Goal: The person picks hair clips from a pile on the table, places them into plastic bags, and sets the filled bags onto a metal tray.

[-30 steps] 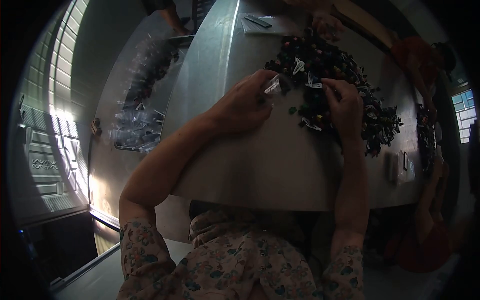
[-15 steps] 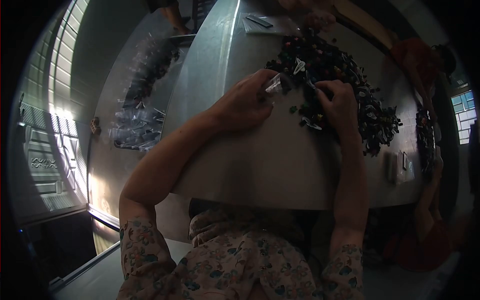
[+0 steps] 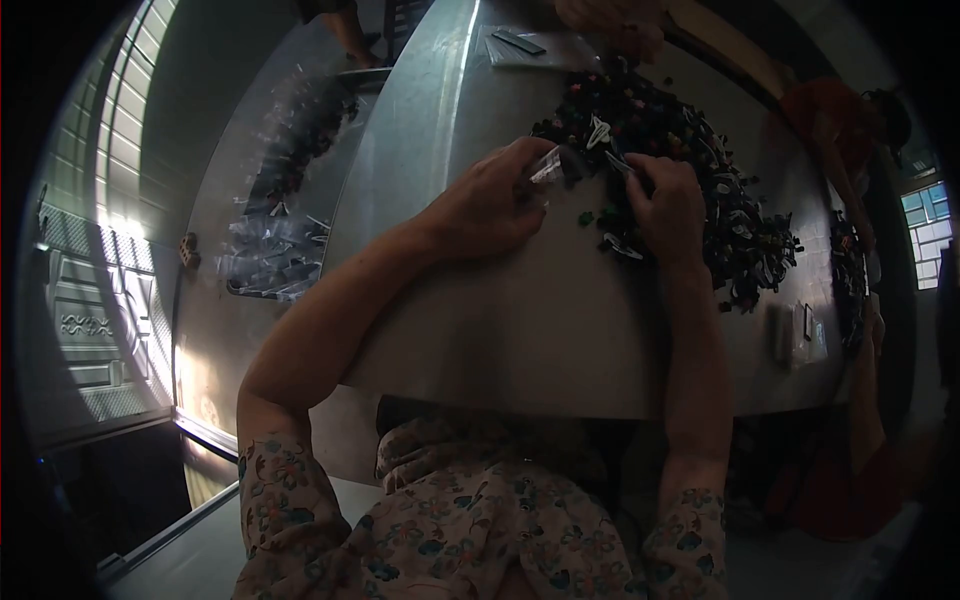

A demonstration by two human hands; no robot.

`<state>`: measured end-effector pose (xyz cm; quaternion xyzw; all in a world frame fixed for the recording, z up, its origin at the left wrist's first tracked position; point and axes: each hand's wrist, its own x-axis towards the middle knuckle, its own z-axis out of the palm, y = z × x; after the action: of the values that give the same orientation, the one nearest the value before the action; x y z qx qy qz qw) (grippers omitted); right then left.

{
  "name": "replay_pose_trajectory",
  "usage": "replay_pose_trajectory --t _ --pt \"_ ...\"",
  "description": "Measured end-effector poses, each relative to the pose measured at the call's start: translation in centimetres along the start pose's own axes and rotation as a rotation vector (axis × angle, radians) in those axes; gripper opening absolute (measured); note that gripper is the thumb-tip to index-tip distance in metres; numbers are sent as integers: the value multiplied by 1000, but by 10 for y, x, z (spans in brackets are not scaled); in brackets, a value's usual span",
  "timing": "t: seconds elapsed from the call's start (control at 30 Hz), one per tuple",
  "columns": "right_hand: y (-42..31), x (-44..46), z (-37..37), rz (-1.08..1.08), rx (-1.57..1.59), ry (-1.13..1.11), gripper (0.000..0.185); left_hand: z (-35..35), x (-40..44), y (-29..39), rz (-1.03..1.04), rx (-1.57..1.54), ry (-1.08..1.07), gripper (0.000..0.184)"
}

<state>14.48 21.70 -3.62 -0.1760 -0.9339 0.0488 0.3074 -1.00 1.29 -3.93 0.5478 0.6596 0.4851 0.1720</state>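
My left hand (image 3: 492,200) is closed on a small clear plastic bag (image 3: 547,167), whose shiny end sticks out past the fingertips to the right. Something dark shows at the bag's far end, too dim to name. My right hand (image 3: 672,205) pinches a snap hair clip (image 3: 617,163) at the near edge of a heap of dark hair clips (image 3: 690,125). Another clip, with a pale metal back (image 3: 599,132), lies on the heap between and beyond my hands. One more loose clip (image 3: 622,247) rests on the table by my right wrist.
A stack of clear bags (image 3: 530,50) lies at the table's far edge, another (image 3: 808,338) at the right. On the left a second table carries filled bags (image 3: 275,255) and dark clips (image 3: 305,140). Co-workers' hands (image 3: 615,25) reach in at the top; another person sits at right.
My right hand has shifted slightly left with the clip, toward the bag. My left hand has stayed in place. The co-worker's hands at the top have moved a little.
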Motion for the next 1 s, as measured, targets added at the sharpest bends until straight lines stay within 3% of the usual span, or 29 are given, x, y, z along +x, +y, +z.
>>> replay_pose_trajectory --t 0.33,0.4,0.43,0.5,0.53,0.6,1.0 --pt "-4 -2 -23 55 90 30 15 -3 0 2 -34 -8 -33 54" --pt "-7 -2 -35 401 382 -157 17 -1 0 -3 10 -4 -17 54" --pt "-15 1 -46 398 383 -156 17 -1 0 -3 11 -3 -14 54" --pt "-31 5 -66 730 883 -206 21 -1 0 -2 -8 -10 -26 54" --pt "-28 3 -65 725 884 -206 21 0 1 -2 -8 -7 -22 54" --pt "-23 0 -65 627 1271 -209 24 2 1 -2 28 -16 8 53" --pt "-73 -11 -64 341 1081 -170 17 -2 -1 6 -9 -53 -10 57"
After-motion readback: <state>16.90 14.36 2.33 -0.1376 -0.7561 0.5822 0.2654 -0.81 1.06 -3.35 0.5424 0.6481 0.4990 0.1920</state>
